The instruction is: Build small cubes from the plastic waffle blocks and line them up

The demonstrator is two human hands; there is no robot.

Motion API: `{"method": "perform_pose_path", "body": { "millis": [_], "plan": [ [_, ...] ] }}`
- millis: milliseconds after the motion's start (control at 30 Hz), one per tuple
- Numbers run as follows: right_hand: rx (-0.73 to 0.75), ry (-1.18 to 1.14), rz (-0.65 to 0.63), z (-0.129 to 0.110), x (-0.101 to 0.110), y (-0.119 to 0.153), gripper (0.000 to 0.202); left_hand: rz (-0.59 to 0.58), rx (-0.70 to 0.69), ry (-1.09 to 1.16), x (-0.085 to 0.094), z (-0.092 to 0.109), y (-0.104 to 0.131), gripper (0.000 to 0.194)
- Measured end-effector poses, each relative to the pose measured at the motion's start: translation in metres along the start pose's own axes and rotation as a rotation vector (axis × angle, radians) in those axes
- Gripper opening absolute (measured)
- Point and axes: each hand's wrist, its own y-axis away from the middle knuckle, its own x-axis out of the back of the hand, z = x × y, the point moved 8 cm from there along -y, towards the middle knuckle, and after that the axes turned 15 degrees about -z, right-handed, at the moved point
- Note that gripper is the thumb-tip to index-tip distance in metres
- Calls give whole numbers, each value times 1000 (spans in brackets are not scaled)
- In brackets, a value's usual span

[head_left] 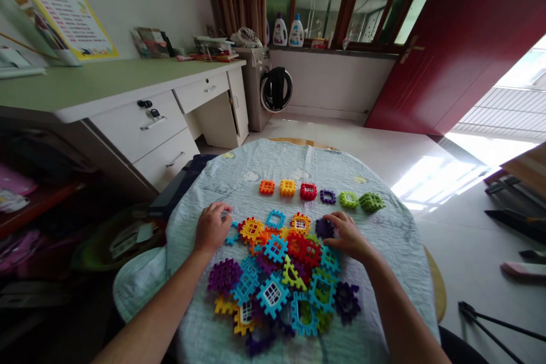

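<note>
Beside multicoloured interlocking plastic blocks (275, 247) heaped on the pale-blue tablecloth (200, 187), our left hand (213, 227) curls loosely and our half-open right hand (347, 235) is at a dark-purple square plastic block (323, 228), though we cannot tell whether either grips anything.

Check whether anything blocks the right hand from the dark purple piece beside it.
Nothing visible does: the right hand is right at the dark purple piece, with no other piece between them. Whether they touch is unclear.
</note>
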Motion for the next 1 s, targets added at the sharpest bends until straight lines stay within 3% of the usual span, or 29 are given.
{"method": "perform_pose_path", "body": {
  "millis": [400,633,733,1000],
  "plan": [
    [-15,138,69,-17,11,-3,42,3,16,15,0,-1,0,17],
    [-43,284,161,-17,66,-25,49,4,15,22,1,1,0,17],
    [-105,336,123,-11,81,-45,49,6,22,22,1,0,0,16],
    [-170,374,26,3,77,-76,47,0,17,25,2,0,0,16]
  ]
}}
